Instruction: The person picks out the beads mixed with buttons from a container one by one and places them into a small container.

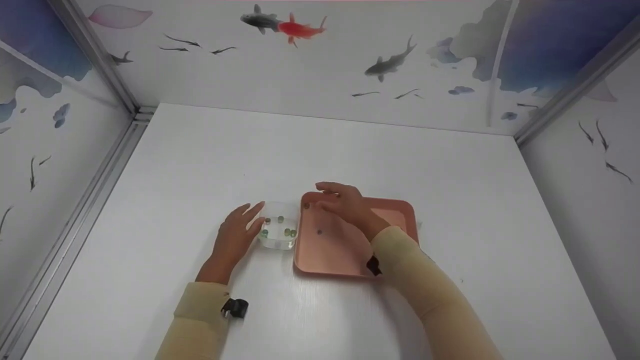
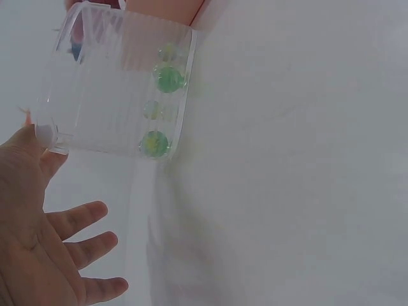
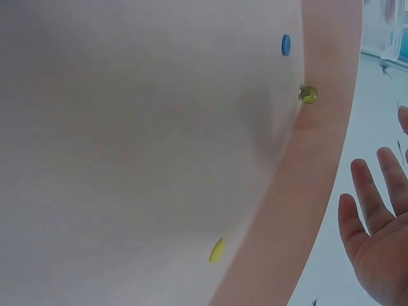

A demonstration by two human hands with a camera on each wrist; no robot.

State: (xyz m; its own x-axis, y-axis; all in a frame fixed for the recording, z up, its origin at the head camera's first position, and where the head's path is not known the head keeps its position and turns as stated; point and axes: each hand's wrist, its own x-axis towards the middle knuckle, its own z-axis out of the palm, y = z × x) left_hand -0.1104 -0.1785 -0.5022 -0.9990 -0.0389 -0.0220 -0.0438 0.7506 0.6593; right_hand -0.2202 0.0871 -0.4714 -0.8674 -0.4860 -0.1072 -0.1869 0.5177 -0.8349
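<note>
My left hand [image 1: 234,239] is at the left side of a clear plastic box [image 1: 276,245], its thumb and forefinger at the box's edge. In the left wrist view its other fingers [image 2: 89,220] are straight and spread. Several green and yellowish marbles [image 2: 169,79] lie in the bottom of the box. My right hand [image 1: 347,202] hovers over the upper left part of a pink tray [image 1: 330,260], fingers extended and holding nothing. A green-yellow marble [image 3: 308,95] sits by the tray's wall, near a blue flat piece [image 3: 286,45] and a yellow flat piece [image 3: 217,250].
Box and tray stand side by side on a white table [image 1: 320,150]. A panel with painted fish [image 1: 300,30] rises along the table's back, with similar panels to the left and right. A small dark spot [image 1: 319,232] shows on the tray floor.
</note>
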